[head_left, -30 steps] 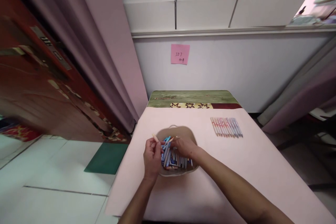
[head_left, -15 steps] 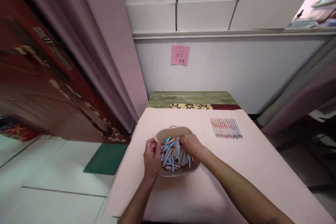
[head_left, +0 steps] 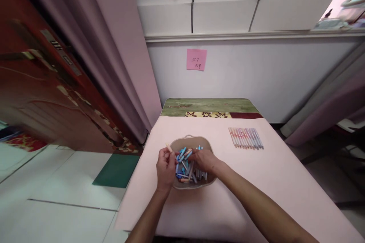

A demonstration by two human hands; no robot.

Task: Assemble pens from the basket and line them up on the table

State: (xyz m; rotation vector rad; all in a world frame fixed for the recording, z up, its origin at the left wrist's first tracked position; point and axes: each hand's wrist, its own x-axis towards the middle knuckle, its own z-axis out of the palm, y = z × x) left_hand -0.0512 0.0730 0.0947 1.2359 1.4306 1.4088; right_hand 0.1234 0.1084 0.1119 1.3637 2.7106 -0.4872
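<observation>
A beige basket (head_left: pixel 177 143) holds a jumble of slim pens (head_left: pixel 184 167), mostly blue, grey and white, with a few peach ones. At its left rim, my left hand (head_left: pixel 165 168) is closed around a pale peach pen (head_left: pixel 169 147), its tip pointing up and left. My right hand (head_left: pixel 204 160) reaches into the basket from the right with fingers curled among the pens. Its fingertips are mostly hidden, and what they grip cannot be made out. Blue and peach pens lie against those fingers.
To the right on the pink-covered table (head_left: pixel 242 182) lies a neat row of pens (head_left: pixel 245 138), running from peach to purple-grey. A pink note (head_left: pixel 196 59) is stuck on the wall behind. A red door (head_left: pixel 57 95) and a purple curtain stand at the left.
My right hand has shifted slightly down in the basket, and the pens around it have been stirred, with grey ones moved and blue ones uncovered. My left hand keeps the peach pen.
</observation>
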